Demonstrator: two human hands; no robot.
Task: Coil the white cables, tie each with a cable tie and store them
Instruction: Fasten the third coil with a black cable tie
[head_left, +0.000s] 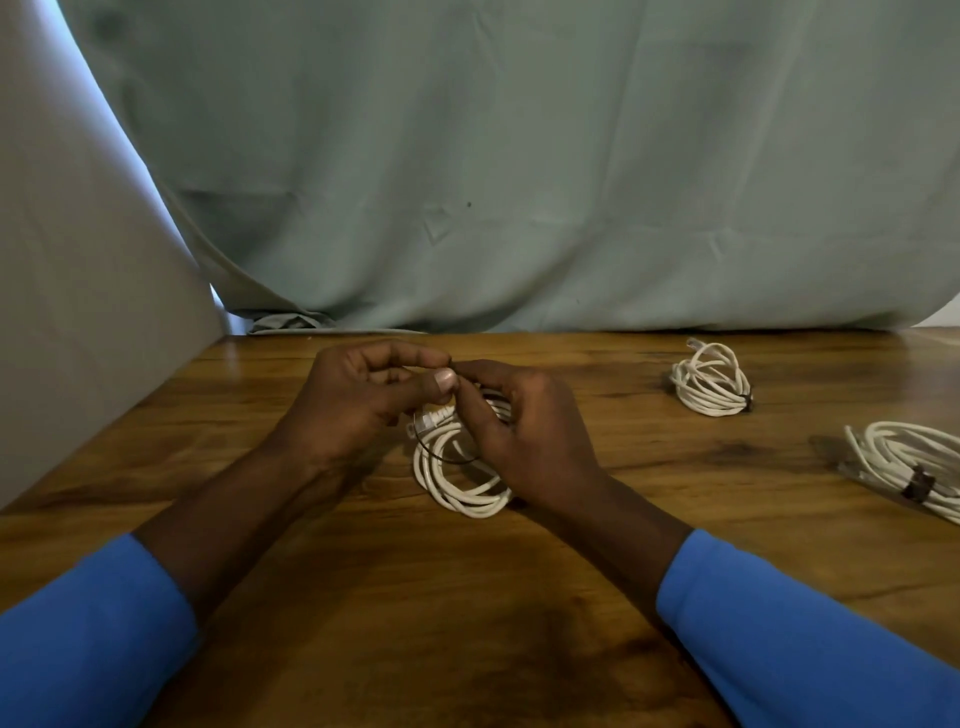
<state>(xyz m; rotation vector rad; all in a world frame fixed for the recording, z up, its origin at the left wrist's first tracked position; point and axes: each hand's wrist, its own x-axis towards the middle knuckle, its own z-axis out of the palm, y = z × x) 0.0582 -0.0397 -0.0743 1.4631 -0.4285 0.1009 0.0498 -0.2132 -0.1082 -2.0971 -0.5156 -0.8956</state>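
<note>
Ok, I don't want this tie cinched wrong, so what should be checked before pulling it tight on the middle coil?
1. Both ends held: left hand and right hand pinch the cable tie above the middle coil: ok.
2. Tail threaded through the head: hidden by the fingers: cannot tell.
3. Loop around every strand: cannot tell.
4. Loop snug: it hangs slack: not ok.
5. Coil gathered, lying on the table: ok.
6. Way clear: far tied coil and near tied coil lie apart at right: ok.
</note>
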